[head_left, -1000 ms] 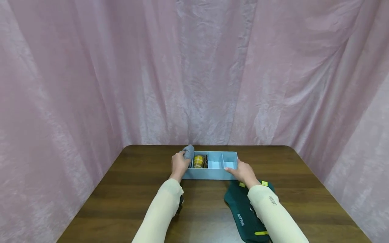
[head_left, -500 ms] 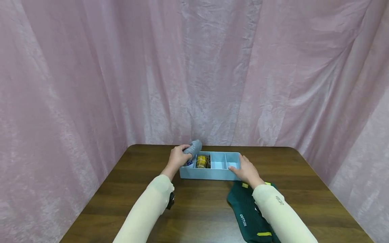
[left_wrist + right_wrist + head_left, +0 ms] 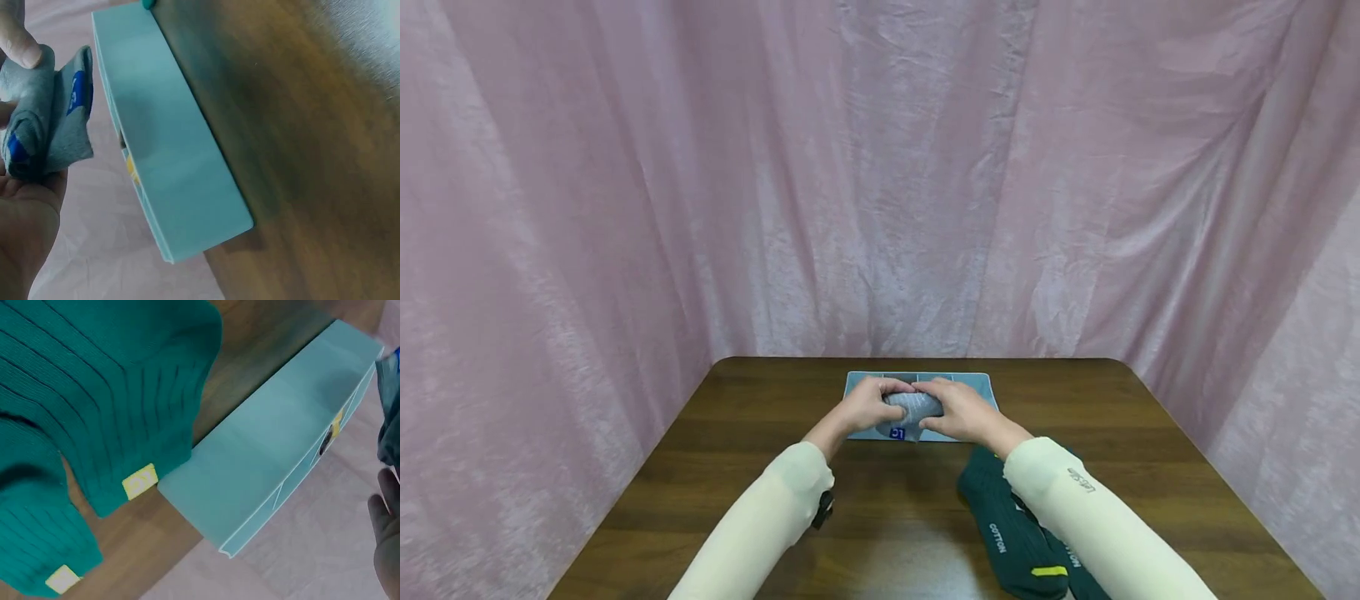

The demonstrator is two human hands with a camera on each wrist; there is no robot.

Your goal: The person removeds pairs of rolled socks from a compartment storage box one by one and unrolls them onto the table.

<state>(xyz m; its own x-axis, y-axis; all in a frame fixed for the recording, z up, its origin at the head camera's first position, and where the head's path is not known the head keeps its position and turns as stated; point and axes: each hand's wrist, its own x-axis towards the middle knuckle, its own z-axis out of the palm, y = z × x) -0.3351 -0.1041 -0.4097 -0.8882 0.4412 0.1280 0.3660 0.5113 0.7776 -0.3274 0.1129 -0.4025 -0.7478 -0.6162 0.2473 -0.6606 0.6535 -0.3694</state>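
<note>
A grey rolled pair of socks [image 3: 914,410] with blue labels is held between both hands above the near side of the light blue divided box [image 3: 162,137]. My left hand [image 3: 863,408] grips the roll from the left, with its thumb on the near side. From the right, my right hand [image 3: 966,410] has its fingers over the top and its thumb below. One end of the grey sock [image 3: 74,119] hangs loose as a flap in the left wrist view. The hands and the roll hide most of the box's compartments. A yellow rolled item [image 3: 337,424] shows at the box's opening.
Dark green socks [image 3: 1011,533] with yellow bands and "COTTON" lettering lie flat at the right, partly under the right sleeve. They reach close to the box's front corner. The wooden table [image 3: 760,400] ends at a pink curtain [image 3: 880,208].
My left hand has lifted the grey roll out of the box's left end and moved it right and nearer. My right hand has left the box's right end and now holds the roll too.
</note>
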